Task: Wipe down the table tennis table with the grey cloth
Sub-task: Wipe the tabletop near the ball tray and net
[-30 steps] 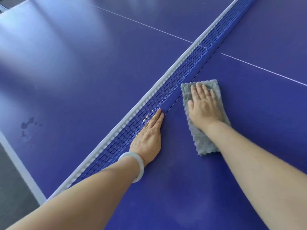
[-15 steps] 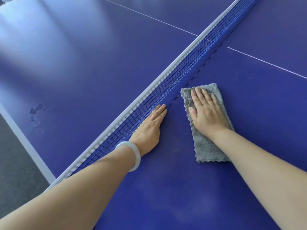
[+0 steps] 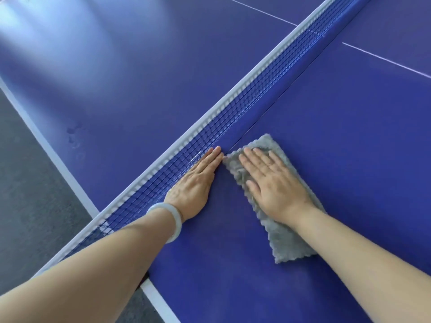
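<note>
Grey cloth [image 3: 289, 245] under flat right hand [image 3: 275, 183]

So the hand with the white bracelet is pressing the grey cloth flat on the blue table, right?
Not quite. In the head view it is the right hand, with no bracelet, that presses the grey cloth flat on the blue table. The left hand, with the white bracelet, lies flat on the table against the net, beside the cloth.
</note>
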Demonstrator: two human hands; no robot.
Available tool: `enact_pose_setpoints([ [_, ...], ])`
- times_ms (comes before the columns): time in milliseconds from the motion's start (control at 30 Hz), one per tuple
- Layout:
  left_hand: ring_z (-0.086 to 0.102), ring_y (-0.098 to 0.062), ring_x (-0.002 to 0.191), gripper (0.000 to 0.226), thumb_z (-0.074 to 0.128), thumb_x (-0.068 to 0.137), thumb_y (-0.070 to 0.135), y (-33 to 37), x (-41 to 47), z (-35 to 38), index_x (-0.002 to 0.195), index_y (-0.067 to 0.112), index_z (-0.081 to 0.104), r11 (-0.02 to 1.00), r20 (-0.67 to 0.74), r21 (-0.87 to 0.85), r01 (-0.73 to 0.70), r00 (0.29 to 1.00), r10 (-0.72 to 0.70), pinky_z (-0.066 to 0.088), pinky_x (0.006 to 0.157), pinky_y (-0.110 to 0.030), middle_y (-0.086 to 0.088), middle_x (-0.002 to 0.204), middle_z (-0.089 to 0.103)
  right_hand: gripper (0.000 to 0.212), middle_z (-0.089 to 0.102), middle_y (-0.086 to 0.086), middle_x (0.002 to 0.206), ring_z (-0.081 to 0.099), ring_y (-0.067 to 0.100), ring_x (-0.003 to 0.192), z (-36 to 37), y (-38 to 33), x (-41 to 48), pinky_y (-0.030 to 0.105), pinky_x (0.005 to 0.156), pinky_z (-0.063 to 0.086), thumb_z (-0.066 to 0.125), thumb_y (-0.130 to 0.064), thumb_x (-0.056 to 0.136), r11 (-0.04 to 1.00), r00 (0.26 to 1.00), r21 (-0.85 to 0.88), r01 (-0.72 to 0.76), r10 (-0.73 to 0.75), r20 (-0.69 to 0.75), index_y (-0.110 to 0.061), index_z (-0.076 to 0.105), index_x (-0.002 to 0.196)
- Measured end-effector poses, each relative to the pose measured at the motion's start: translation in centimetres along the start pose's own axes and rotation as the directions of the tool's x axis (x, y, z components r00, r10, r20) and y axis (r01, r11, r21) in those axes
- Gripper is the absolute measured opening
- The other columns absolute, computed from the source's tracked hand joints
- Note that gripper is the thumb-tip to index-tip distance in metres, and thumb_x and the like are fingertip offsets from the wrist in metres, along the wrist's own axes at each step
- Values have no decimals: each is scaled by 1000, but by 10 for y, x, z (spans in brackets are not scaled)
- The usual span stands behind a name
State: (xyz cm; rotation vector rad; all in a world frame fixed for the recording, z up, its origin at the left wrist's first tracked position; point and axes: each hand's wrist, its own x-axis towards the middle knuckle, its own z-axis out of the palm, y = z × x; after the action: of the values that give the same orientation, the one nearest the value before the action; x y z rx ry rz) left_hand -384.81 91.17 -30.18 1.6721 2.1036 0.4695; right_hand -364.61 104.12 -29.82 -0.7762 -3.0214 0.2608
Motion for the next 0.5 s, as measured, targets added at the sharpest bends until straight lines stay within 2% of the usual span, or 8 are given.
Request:
enact_pose_setpoints([
  [33,-4,9,147,54,27,107,16,-1,0,1,158,28,16,1000,2,0,7,1000,-7,2,122,-19,21,164,5,58,10,2,166,7,15,153,-4,20,8,38,125,3,19,-36,105,993,993,-17,-119,119,-17,-14,14,158],
  [100,-3,10,146,58,27,105,10,-1,0,2,158,31,17,1000,-5,-5,22,1000,-22,5,122,-23,23,163,6,59,6,4,167,3,17,154,-10,43,23,38,125,-1,22,-33,105,921,921,-14,-389,389,-33,-12,9,159],
  [167,-1,11,146,61,28,103,4,-1,0,2,157,30,20,999,-22,-31,28,999,-29,7,123,-24,23,163,9,62,3,8,167,0,21,154,-8,24,32,42,125,-1,22,-32,104,848,847,44,-528,530,-52,-9,5,159],
  [200,0,11,146,61,28,102,3,0,-1,1,157,30,22,998,-30,-47,30,999,-31,8,123,-24,22,163,11,63,1,10,167,-1,23,154,-3,0,30,43,125,-1,21,-32,104,837,836,67,-542,546,-53,-8,3,158],
  [300,6,10,146,59,31,102,4,1,-1,-1,156,28,26,993,-53,-109,34,998,-40,12,123,-26,19,163,18,63,-1,11,166,-3,24,154,18,-92,-2,45,124,2,14,-34,103,928,928,62,-366,369,-43,-7,2,158],
  [400,11,6,148,65,32,97,-2,-1,-1,-3,155,27,29,988,-74,-149,31,996,-42,16,124,-31,15,162,24,62,16,8,164,10,22,153,20,-119,-29,45,125,11,19,-36,102,987,991,93,-132,133,-8,-6,21,156],
  [467,12,5,148,65,30,96,-2,-4,-1,-2,154,26,31,990,-82,-141,17,996,-29,16,124,-32,14,161,25,62,22,5,164,15,19,153,18,-95,-26,42,125,11,23,-38,101,990,992,78,-116,119,-35,-10,27,156],
  [500,12,4,148,63,29,98,-1,-5,0,-1,154,26,31,991,-89,-132,2,996,-14,15,124,-31,14,161,25,62,18,5,165,12,18,153,17,-79,-21,41,125,8,23,-38,101,982,983,61,-178,180,-39,-11,23,157],
])
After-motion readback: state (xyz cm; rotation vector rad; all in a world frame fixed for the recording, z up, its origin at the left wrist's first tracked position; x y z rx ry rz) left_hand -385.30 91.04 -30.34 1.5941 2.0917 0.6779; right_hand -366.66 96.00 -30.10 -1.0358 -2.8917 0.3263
